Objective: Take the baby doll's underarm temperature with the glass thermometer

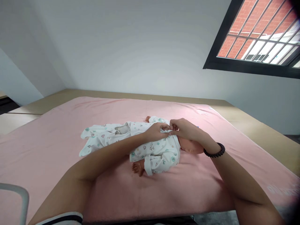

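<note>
A baby doll (191, 146) lies on its back on a pink blanket (112, 190), head to the right and legs to the left. It wears a white printed top (161, 157) and matching trousers (100, 137). At the doll's chest, near the neckline, my left hand (156, 132) is closed with its fingertips pinching the top's edge. My right hand (184, 128) meets it there, thumb and fingers pinched on the same edge. Whatever small fastening lies between the fingertips is hidden. My right forearm covers part of the doll's head.
The blanket covers a wooden table (243, 117) whose far edge meets a white wall (131, 47). A barred window (260, 37) is at the upper right. A grey curved bar (23, 200) stands at the lower left.
</note>
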### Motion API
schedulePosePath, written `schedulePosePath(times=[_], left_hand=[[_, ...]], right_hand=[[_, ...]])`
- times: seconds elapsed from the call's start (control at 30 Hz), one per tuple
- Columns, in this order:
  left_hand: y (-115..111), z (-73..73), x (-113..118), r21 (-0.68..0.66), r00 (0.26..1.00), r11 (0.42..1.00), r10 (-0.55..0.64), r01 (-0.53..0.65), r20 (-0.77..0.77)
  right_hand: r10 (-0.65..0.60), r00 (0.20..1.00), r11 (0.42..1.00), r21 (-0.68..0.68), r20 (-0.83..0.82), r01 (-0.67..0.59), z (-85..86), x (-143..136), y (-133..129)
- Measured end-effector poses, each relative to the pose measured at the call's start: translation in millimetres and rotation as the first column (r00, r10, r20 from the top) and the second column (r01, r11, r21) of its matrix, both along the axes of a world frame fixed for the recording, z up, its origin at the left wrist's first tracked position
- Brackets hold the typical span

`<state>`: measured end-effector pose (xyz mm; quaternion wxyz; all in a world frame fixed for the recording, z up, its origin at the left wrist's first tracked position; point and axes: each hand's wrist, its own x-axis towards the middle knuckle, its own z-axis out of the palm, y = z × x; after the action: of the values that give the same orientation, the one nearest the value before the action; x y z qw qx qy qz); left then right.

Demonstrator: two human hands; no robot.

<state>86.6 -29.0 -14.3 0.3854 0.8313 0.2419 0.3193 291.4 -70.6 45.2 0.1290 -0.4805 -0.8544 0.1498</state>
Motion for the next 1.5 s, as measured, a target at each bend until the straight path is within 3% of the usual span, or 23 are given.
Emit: schedulePosePath(times=[0.23,0.7,0.93,1.17,1.5], left_hand=[[1,0.2,1,-0.035,1.0,0.999,-0.019,0.019,0.012],[2,-3.4,0,-0.044,1.0,0.999,0.021,-0.02,0.012],[-2,-4.1,0,-0.213,0.998,0.977,0.006,0.008,0.065],[0,-5.1,-1,-0.109,0.997,0.993,-0.038,0.046,0.071],[-5,-0.4,1,-0.203,0.996,0.979,0.034,-0.017,0.081]], right_hand=[[0.007,0.996,0.998,-0.054,-0.084,-0.012,3.2,3,3],[0.051,0.996,0.997,-0.048,-0.066,-0.054,9.9,4,-3],[0.056,0.993,0.998,-0.02,-0.107,-0.058,4.3,4,-1],[0.103,0.991,0.993,-0.054,-0.085,-0.107,15.8,3,-6],[0.09,0.991,0.99,-0.095,-0.1,-0.099,12.5,7,0]])
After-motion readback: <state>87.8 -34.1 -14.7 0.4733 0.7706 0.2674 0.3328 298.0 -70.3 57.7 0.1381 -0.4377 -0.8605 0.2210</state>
